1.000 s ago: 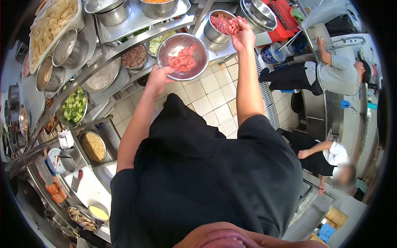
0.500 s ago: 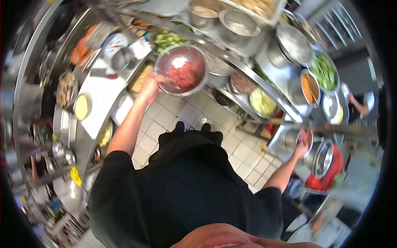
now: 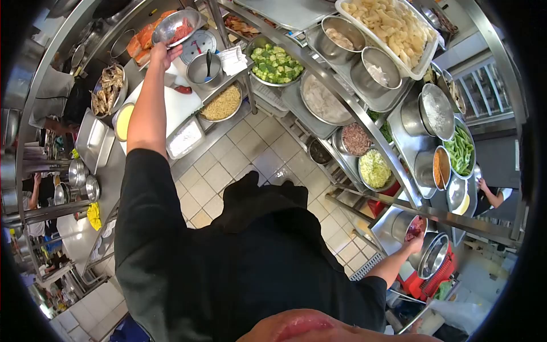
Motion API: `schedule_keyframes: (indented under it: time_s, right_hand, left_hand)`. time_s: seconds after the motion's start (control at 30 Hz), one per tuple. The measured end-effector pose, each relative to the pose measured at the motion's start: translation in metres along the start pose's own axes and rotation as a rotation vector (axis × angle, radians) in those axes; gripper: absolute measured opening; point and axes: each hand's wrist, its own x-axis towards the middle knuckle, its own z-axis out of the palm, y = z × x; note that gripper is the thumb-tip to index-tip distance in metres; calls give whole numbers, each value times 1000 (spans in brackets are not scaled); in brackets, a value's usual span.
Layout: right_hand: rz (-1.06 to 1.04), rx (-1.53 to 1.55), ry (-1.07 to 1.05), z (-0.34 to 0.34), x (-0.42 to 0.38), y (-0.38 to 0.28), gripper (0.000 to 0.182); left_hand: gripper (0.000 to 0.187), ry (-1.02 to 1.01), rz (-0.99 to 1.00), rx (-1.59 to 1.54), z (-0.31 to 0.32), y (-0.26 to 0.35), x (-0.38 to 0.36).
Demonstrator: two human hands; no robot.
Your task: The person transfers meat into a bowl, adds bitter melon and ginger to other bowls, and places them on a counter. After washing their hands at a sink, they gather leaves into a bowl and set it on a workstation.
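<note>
— Tiled floor (image 3: 250,154) below, and curved steel counters loaded with food pans all around. Where is the left hand?

— The left hand (image 3: 163,52) is at the end of a fully stretched arm, raised up and away from the body. Its fingers are curled under the near rim of a metal bowl (image 3: 176,27), gripping it. The bowl is tipped a little and has raw red meat (image 3: 183,28) in it, just beyond the fingertips.

— What lies around that hand?

— Just to the right of the fingers sits a kitchen scale (image 3: 199,41) with a round dial, and below it a steel cup (image 3: 204,67) with a utensil standing in it. Nearer the wrist side there is a white cutting board (image 3: 176,108), and beyond the arm a tray of orange pieces (image 3: 145,35).

— And the right hand?

— The right hand (image 3: 414,244) reaches out low to the other side, arm extended from the black sleeve (image 3: 364,290). Its fingers rest at the rim of a second steel pot (image 3: 405,226) that holds more red meat. Whether they pinch anything I cannot tell; they look closed together, but the hand is small there.

— Anything close to it?

— A shiny lid (image 3: 434,255) just below the fingers, over a red crate (image 3: 444,273).
</note>
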Motion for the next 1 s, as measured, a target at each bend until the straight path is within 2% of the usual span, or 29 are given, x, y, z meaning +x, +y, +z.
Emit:
schedule_keyframes:
  time_s: [0.1, 0.2, 0.27, 0.33, 0.43, 0.53, 0.63, 0.73, 0.83, 0.93, 1.0]
  right_hand:
    - [75, 183, 13, -9, -3, -4, 26]
    - [108, 333, -57, -28, 37, 20, 26]
    - [165, 319, 19, -38, 45, 27, 28]
    - [221, 327, 105, -34, 20, 6, 34]
    - [292, 487, -3, -44, 37, 21, 35]
    - [417, 577, -110, -56, 67, 40, 29]
    - [379, 604, -434, -79, 121, 85, 25]
    - [412, 438, -267, -68, 110, 74, 24]
    - [290, 324, -196, -65, 108, 76, 21]
    - [290, 355, -348, -67, 98, 69, 20]
    - [336, 99, -390, -53, 100, 59, 23]
  left_hand:
    - [34, 32, -8, 9, 2, 6, 1]
    - [40, 12, -25, -5, 1, 7, -1]
    - [47, 4, -25, -34, -1, 6, -2]
    - [48, -47, -50, -43, -10, 4, 5]
    - [51, -55, -48, -50, -4, 7, 2]
    - [51, -52, -48, -39, -4, 9, 0]
    - [52, -43, -48, -32, -7, 9, -3]
    - [53, 17, -39, -24, -3, 10, -9]
    - [54, 46, -22, 27, -8, 11, -6]
    - [56, 41, -20, 74, -9, 13, -2]
    - [50, 122, -15, 91, -3, 15, -13]
